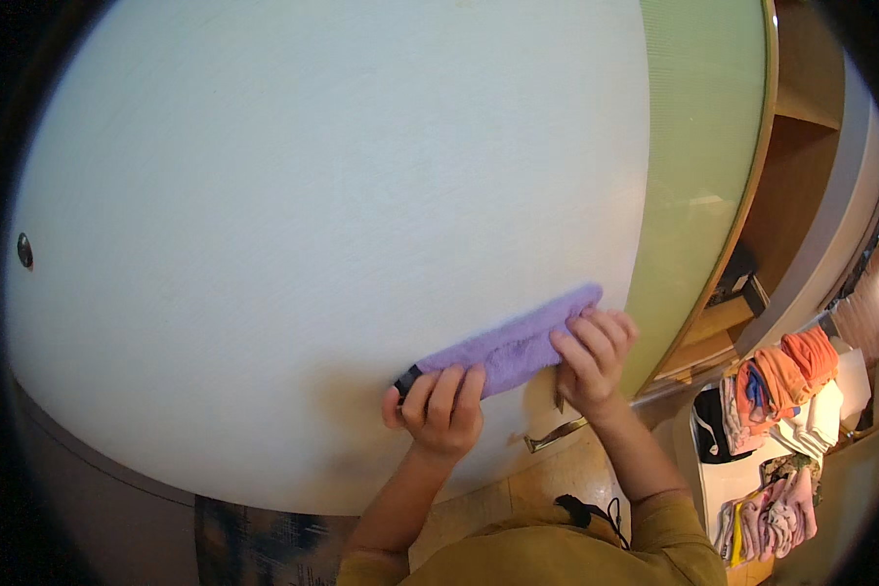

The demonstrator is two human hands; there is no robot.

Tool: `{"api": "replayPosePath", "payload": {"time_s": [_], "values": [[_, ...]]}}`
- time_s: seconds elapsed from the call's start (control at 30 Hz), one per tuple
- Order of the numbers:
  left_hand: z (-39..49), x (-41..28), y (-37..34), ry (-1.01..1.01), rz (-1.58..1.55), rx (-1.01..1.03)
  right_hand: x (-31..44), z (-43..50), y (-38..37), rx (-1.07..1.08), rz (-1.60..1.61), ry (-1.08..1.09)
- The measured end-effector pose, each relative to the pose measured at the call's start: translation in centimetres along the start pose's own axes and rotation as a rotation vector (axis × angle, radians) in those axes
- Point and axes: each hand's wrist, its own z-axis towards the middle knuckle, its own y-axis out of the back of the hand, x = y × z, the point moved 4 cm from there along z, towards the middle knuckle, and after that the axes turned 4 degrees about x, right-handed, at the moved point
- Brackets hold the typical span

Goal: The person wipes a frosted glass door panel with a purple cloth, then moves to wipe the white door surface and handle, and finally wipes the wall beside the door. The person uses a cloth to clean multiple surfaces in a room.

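A long purple fabric piece (513, 344) with a dark end is stretched between both hands in front of a large white panel (337, 183). My left hand (443, 410) grips it near the dark left end, fingers curled over its lower edge. At its right end, my right hand (593, 351) holds it with bent fingers. What the fabric piece is cannot be told for sure. Below and between the wrists, a brass-coloured handle (554, 435) sits on the panel.
To the right are a green panel (696, 168) and wooden shelves (798, 168). Folded clothes in orange (809, 355) and pink (780, 513) lie on a white surface (714, 487) at the lower right. A round dark knob (25, 250) is at the far left.
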Motion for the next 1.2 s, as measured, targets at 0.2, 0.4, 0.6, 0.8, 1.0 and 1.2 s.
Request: {"api": "replayPosePath", "payload": {"time_s": [0.2,0.4,0.6,0.8,1.0,1.2], "values": [[7.7,-1.0,-1.3,0.079,-0.014,-0.116,-4.8,6.7,1.1,-0.168,-0.027,0.030],[4.0,-2.8,-2.6,0.021,-0.080,-0.002,-5.2,1.2,1.4,-0.052,0.008,-0.069],[-1.5,-5.2,-3.4,-0.033,-0.094,0.149,-5.1,-2.8,2.1,0.075,0.054,-0.014],[-0.3,-3.5,-2.9,0.042,-0.072,0.142,-5.2,-0.3,1.6,0.001,0.106,0.047],[-1.5,-4.1,-2.5,-0.002,-0.057,0.093,-4.7,-2.7,2.2,0.202,0.055,0.115],[0.0,-7.3,-5.0,-0.029,-0.115,0.128,-7.7,-2.7,3.1,0.136,0.063,-0.078]]}}
